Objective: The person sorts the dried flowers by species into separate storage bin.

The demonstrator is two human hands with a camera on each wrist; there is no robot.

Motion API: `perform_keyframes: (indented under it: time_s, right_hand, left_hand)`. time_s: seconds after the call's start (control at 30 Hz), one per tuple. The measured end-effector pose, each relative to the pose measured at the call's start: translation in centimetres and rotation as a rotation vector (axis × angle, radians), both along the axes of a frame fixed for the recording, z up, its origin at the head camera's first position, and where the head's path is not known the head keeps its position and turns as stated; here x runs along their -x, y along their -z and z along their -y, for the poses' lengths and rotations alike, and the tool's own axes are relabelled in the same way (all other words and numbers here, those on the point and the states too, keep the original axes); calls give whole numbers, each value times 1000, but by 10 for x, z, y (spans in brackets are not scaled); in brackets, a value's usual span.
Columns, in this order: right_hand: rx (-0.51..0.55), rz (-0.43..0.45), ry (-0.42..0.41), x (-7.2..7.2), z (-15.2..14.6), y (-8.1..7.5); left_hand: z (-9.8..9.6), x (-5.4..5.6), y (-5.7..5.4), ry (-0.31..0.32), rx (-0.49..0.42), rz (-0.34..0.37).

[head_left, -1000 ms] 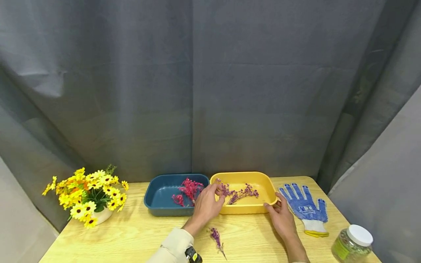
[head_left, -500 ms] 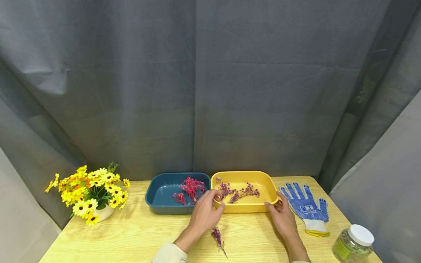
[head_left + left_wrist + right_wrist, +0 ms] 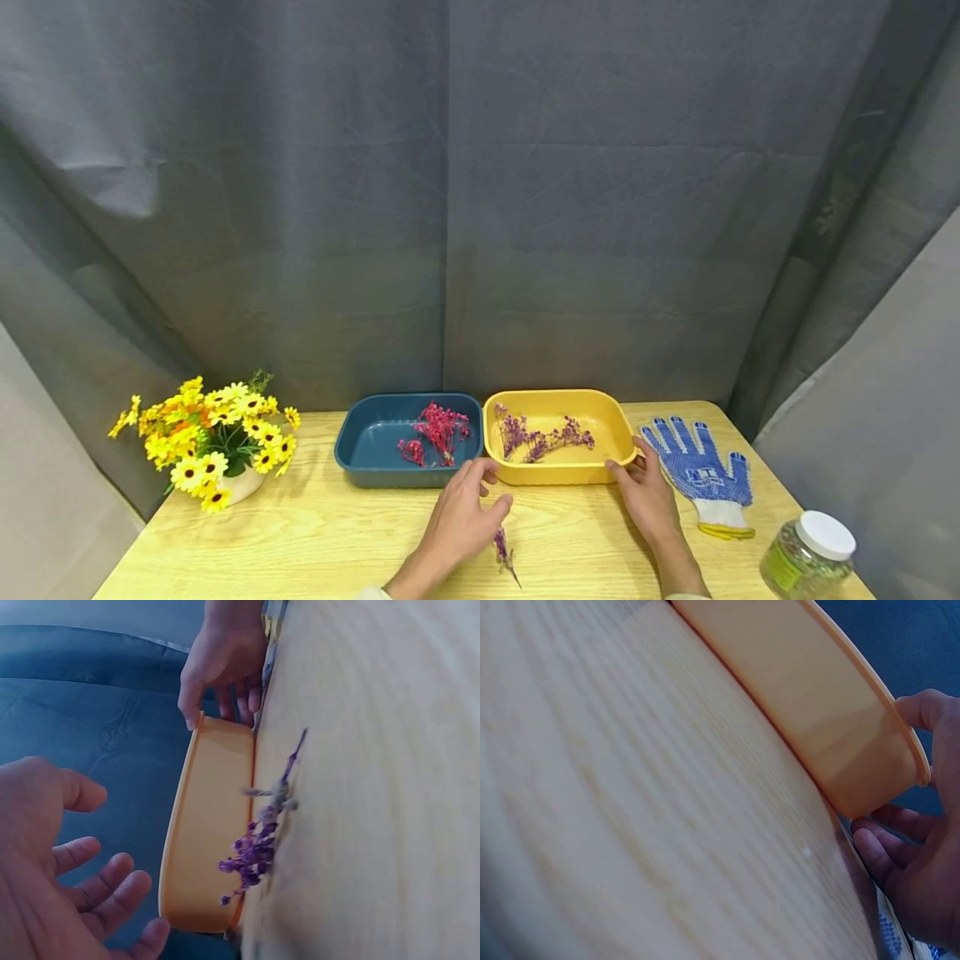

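Observation:
The right hand [image 3: 647, 500] holds the front right corner of a yellow tray [image 3: 555, 475], its thumb at the rim and fingers around the side, as the right wrist view also shows. Purple dried flower sprigs [image 3: 562, 437] lie inside the tray. The left hand [image 3: 459, 517] hovers in front of the trays with relaxed, spread fingers and nothing in its grasp. Just right of it on the table lies a loose purple dried flower sprig [image 3: 504, 550], partly hidden by the hand in the head view. In the left wrist view this sprig [image 3: 259, 847] appears whole, tied near its stem.
A dark blue tray [image 3: 390, 478] with pink dried flowers [image 3: 441, 429] sits directly left of the yellow one. A pot of yellow flowers [image 3: 217, 442] stands far left. On the right are a blue-and-white glove [image 3: 701, 475] and a white-lidded jar [image 3: 810, 554]. Grey curtain [image 3: 450, 208] hangs behind.
The left hand has withdrawn from the yellow tray's left end, back toward the person and down near the loose sprig. The right hand has kept its hold on the tray's corner.

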State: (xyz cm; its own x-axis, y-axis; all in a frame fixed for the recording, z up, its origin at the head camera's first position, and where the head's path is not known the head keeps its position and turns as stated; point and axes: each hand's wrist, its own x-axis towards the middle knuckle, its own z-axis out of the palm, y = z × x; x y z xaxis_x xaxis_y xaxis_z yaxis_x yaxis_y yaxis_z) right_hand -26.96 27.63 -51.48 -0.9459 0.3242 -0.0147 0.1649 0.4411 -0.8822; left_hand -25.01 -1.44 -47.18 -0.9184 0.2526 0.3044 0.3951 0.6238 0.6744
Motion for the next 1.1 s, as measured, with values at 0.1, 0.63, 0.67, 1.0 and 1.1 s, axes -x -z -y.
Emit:
perform_keyframes:
  time_s: [0.1,0.63,0.67,1.0,1.1]
  right_hand:
    - [-1,-2,0,1,0,0]
    - [10,-3,-4,0,-2,1]
    - [8,-2,-4,0,-2,1]
    - [9,-2,-4,0,-1,-1]
    - [13,3,-1,0,-1,1]
  left_hand:
    - [1,-4,5,-8,34,34]
    - [7,-21,29,17,200,148]
    - [7,-21,30,24,202,153]
    - [6,-23,33,32,272,158]
    - [5,-21,34,34,298,178]
